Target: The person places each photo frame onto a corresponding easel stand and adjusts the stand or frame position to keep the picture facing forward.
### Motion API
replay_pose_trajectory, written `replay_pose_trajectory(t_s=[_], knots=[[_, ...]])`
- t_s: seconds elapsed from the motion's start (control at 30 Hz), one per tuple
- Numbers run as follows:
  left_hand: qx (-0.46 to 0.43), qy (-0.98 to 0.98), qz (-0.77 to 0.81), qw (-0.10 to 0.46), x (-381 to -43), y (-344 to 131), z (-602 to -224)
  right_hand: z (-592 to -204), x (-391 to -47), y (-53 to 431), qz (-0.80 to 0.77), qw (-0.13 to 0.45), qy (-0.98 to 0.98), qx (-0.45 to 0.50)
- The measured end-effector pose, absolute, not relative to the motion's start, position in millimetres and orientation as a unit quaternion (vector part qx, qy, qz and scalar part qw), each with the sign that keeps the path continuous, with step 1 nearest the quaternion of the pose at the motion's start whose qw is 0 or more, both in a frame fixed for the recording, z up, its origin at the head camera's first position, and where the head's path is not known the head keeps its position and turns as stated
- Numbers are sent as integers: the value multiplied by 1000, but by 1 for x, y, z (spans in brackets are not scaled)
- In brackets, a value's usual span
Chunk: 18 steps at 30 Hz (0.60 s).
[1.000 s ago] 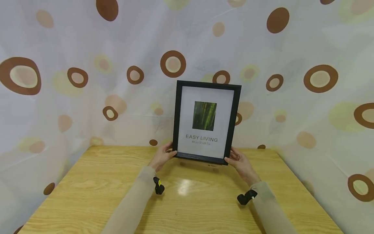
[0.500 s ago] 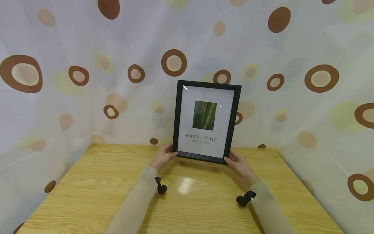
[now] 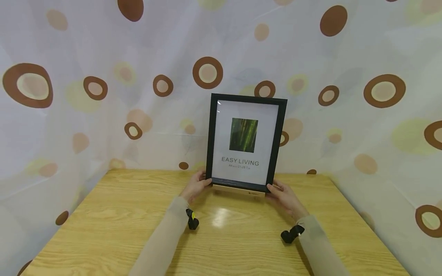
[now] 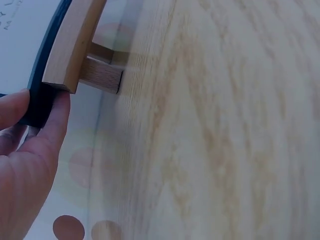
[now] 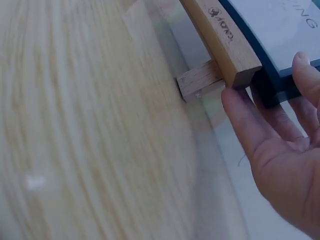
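A black picture frame (image 3: 224,149) with a green picture and the words EASY LIVING stands upright, leaning slightly back, at the rear of the table. Under its lower edge runs the front bar of a wooden stand (image 3: 238,191), whose short feet (image 4: 102,75) reach down to the tabletop. My left hand (image 3: 194,186) holds the lower left corner, thumb on the front and fingers behind and below. At the lower right corner my right hand (image 3: 286,198) does the same, its index fingertip touching or close to the bar's end (image 5: 245,75). The stand's back is hidden behind the frame.
The light wooden table (image 3: 217,245) spreads out in front of the hands. Close behind it hangs a white curtain (image 3: 165,134) with brown and yellow dots, which also runs along both sides. A black wrist camera (image 3: 192,220) is on each wrist.
The frame's lower edge has risen slightly and gone back, so more of the stand's front bar shows beneath it. Both hands keep their hold on the corners. The head view has shifted a little.
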State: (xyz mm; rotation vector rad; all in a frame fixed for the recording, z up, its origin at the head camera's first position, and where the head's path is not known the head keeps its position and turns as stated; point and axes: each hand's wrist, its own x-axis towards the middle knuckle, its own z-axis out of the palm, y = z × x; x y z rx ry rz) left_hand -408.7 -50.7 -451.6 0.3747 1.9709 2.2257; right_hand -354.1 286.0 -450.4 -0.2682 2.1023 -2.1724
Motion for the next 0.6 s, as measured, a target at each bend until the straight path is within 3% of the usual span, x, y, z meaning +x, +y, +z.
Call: replay_pose_trajectory(t_s=[0.6], knots=[[125, 652, 745, 64, -401, -60, -457, -445, -353, 279, -727, 51, 681, -73]])
